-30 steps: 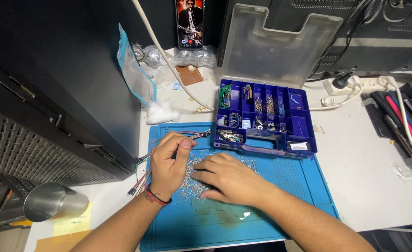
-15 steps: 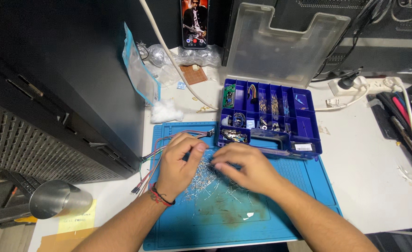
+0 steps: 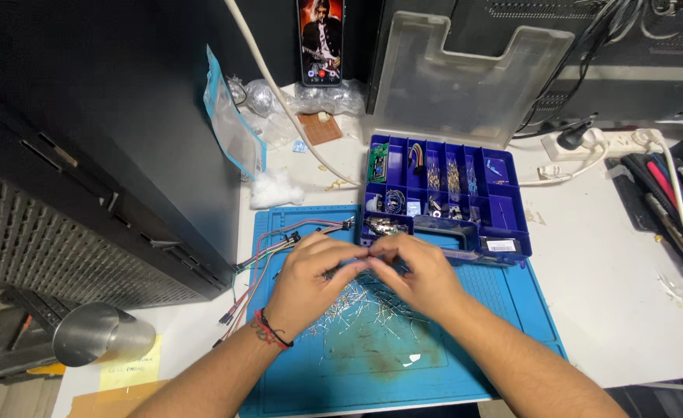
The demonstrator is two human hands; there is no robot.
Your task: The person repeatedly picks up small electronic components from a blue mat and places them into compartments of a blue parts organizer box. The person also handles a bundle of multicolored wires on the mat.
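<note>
Blocked ahead by blue parts box [image 3: 442,197], open lid [image 3: 465,73] upright behind. Boxed in left by black case [image 3: 109,139]; jumper wires [image 3: 279,248] trailing there. Open only right, on bare white table [image 3: 612,302].

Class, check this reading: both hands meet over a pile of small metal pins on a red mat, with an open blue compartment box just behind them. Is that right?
Not quite: the mat is blue, not red. The head view shows the left hand and right hand meeting over the small metal pins, with the open blue compartment box just behind.
</note>
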